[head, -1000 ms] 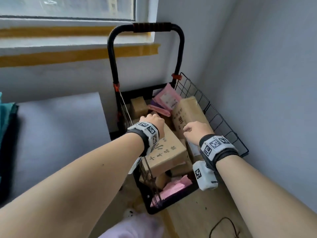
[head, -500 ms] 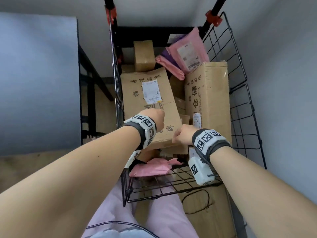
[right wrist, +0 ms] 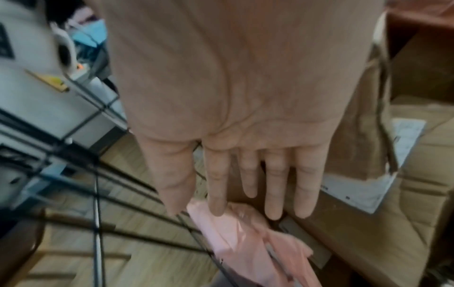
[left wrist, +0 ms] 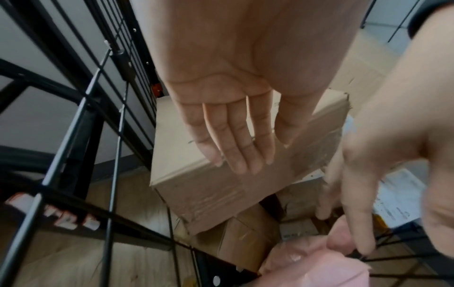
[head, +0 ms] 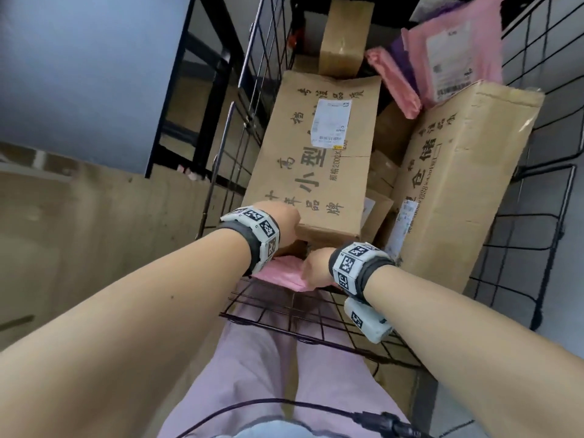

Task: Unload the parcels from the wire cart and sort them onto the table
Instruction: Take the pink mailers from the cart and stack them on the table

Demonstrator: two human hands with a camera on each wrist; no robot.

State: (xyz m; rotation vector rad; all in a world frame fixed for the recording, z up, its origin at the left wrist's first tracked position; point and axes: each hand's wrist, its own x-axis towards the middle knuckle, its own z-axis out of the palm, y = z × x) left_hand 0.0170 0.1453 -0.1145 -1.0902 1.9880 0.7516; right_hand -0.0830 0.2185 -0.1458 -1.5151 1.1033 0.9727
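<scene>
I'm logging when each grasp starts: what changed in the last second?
The view tipped down over the wire cart. The right hand dropped from the cartons to the pink mailer at the near end; fingers straight, no grip. The left hand stayed at the big carton, open. Parcels unmoved.

Cart: the black wire cart (head: 537,191) is stood on the wooden floor, with the black-framed table (head: 79,74) to its left.
Left side: a long brown cardboard box (head: 316,159) is laid on smaller boxes.
Right side: a second long cardboard box (head: 467,184) is leaned beside it.
Far end: a small brown carton (head: 344,36) is set behind the first box; a pink plastic mailer (head: 455,49) is lodged to its right.
Near end: a crumpled pink mailer bag (head: 284,273) is lain under the first box's near end.
</scene>
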